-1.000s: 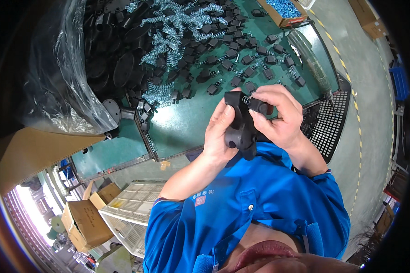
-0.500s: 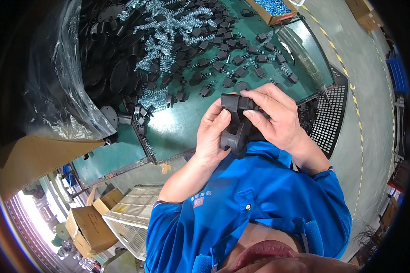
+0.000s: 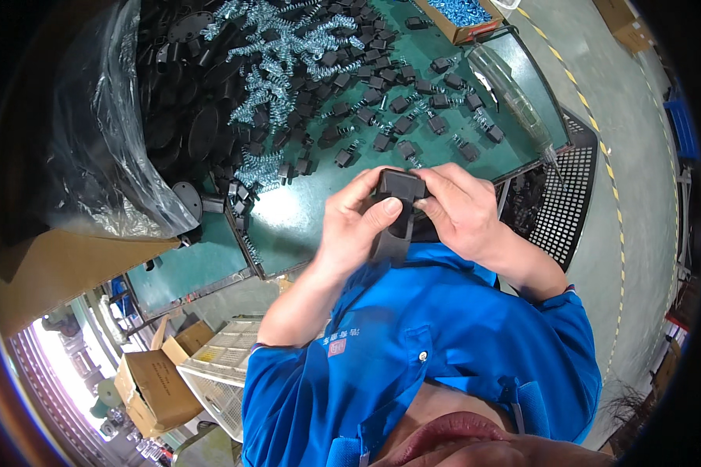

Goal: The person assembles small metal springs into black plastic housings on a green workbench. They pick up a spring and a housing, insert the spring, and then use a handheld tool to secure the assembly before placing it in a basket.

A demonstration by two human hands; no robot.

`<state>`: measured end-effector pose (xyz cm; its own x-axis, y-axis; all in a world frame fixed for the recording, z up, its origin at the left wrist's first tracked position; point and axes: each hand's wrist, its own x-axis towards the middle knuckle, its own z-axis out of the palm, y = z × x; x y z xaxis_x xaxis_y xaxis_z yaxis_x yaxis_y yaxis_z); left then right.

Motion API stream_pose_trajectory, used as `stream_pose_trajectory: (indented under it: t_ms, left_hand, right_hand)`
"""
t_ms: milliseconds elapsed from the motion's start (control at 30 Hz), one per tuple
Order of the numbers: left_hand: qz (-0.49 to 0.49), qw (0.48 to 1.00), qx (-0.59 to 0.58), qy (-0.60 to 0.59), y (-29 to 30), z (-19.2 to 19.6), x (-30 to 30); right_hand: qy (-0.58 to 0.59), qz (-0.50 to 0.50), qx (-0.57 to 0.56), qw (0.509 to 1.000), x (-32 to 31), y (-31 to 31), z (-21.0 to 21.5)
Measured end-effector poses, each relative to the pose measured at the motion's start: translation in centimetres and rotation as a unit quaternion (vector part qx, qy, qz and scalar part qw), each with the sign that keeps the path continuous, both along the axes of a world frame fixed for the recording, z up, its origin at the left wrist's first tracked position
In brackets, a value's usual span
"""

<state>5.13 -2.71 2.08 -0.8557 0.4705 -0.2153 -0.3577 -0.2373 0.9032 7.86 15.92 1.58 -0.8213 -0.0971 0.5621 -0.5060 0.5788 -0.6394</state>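
Both hands hold one black plastic part point(image 3: 397, 210) close to my chest, above the near edge of a green table point(image 3: 288, 226). My left hand point(image 3: 358, 229) wraps its lower body, thumb pressed on its front. My right hand point(image 3: 459, 214) grips its top end from the right, fingers curled over it. Farther back on the table lie several small black plastic pieces with springs point(image 3: 401, 124) and a heap of silver coil springs point(image 3: 276, 58).
A clear plastic bag point(image 3: 93, 132) of black round parts stands at the left. A black perforated crate point(image 3: 557, 202) hangs at the table's right side. A cardboard box with blue pieces point(image 3: 459, 15) sits at the far edge. Cardboard boxes point(image 3: 156, 385) and a white crate point(image 3: 222, 370) stand on the floor.
Both hands have drawn the black part lower and nearer to my chest. The right hand's fingers have shifted over its top end.
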Motion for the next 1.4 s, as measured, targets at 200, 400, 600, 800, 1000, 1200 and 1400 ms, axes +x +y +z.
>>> stream_pose_trajectory:
  t_ms: [200, 400, 600, 800, 1000, 1200, 1400]
  left_hand:
    - [-0.157, 0.854, -0.322, 0.376, -0.7, 0.1, -3.1]
    - [-0.137, 0.749, -0.42, 0.493, 1.8, -0.8, -3.3]
    - [-0.125, 0.709, -0.437, 0.54, 4.0, -1.6, -4.4]
    - [-0.117, 0.674, -0.442, 0.58, 4.8, -1.8, -4.4]
    - [-0.142, 0.666, -0.464, 0.566, 5.0, -1.1, -4.5]
    - [-0.124, 0.682, -0.461, 0.555, 4.6, -1.5, -4.4]
    - [-0.114, 0.692, -0.455, 0.548, 4.7, -1.7, -4.4]
  right_hand:
    - [0.068, 0.031, 0.157, 0.985, -1.1, 2.0, -4.0]
    - [0.075, -0.022, 0.253, 0.964, -1.5, 2.9, -6.1]
    - [-0.11, -0.031, 0.362, 0.925, -2.2, 6.9, 0.2]
    - [-0.175, -0.231, 0.367, 0.884, -5.2, 16.1, 0.6]
    - [-0.247, -0.216, 0.36, 0.874, -6.9, 15.6, -1.6]
    - [-0.164, -0.209, 0.171, 0.949, -5.7, 17.9, -2.0]
    - [-0.089, -0.061, -0.253, 0.961, -3.2, 14.0, 2.6]
